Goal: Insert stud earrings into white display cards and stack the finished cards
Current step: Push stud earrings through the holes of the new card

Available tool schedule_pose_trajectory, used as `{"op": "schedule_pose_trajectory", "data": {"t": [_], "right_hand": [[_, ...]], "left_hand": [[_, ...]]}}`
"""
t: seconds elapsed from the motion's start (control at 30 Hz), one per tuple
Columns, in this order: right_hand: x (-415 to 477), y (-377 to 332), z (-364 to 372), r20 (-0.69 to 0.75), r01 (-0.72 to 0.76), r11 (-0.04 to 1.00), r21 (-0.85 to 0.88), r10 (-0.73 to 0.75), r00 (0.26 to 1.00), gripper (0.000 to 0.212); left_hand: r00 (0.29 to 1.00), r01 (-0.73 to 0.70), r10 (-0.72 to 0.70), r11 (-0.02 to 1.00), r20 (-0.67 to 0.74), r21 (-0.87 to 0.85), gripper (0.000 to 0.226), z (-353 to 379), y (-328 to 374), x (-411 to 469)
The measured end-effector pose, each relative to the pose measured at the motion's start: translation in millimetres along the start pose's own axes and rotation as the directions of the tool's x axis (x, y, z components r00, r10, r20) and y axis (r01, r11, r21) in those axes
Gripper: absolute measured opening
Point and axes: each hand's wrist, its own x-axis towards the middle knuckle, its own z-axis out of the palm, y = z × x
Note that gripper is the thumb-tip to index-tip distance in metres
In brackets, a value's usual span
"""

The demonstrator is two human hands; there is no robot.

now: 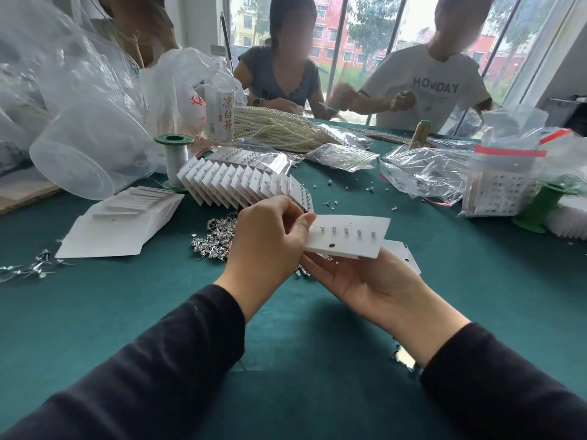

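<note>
Five studs [346, 230] in card [355, 241]; L hand [266, 236] pinches a 6th at its left end, R hand [365, 281] grips card underneath. Next: push post straight thru hole.

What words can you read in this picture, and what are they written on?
"凉白开": on the label of the clear bottle.
"HOLIDAY": on the front of the white T-shirt; some letters look reversed.
Red characters on the white plastic bag: too crumpled to read.
Small red stamp on the bottle label: too small to read.
</note>
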Motion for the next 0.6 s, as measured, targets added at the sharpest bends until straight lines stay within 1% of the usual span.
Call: {"op": "schedule_pose_trajectory", "data": {"t": [0.1, 0.3, 0.43, 0.5, 0.6], "right_hand": [[1.2, 1.3, -0.6, -0.004, 0.005, 1.0, -0.012, -0.005, 1.0, 0.029], [1.6, 1.2, -0.4, -0.02, 0.027, 1.0, -0.006, -0.027, 0.999, 0.029], [1.5, 0.7, 0.1, -0.041, 0.034, 0.999, -0.009, -0.034, 0.999, 0.029], [1.6, 0.8, 0.4, -0.045, 0.033, 0.999, -0.013, -0.034, 0.998, 0.03], [1.7, 0.9, 0.6, -0.044, 0.028, 1.0, -0.012, -0.028, 0.999, 0.036]], "left_hand": [[1.0, -0.003, 0.003, 1.0, 0.024, 0.0, 0.014, 0.1, 0.0, 0.2], [1.0, -0.002, 0.002, 1.0, 0.012, -0.007, 0.012, 0.3, -1.1, 0.8], [0.999, -0.041, 0.041, 0.999, 0.014, 0.025, 0.009, -0.8, 0.0, 0.6], [0.998, -0.067, 0.067, 0.997, 0.008, 0.044, 0.008, -0.9, 0.7, 0.1], [0.998, -0.07, 0.07, 0.996, -0.006, 0.047, 0.009, 0.1, 0.4, -0.2]]}}
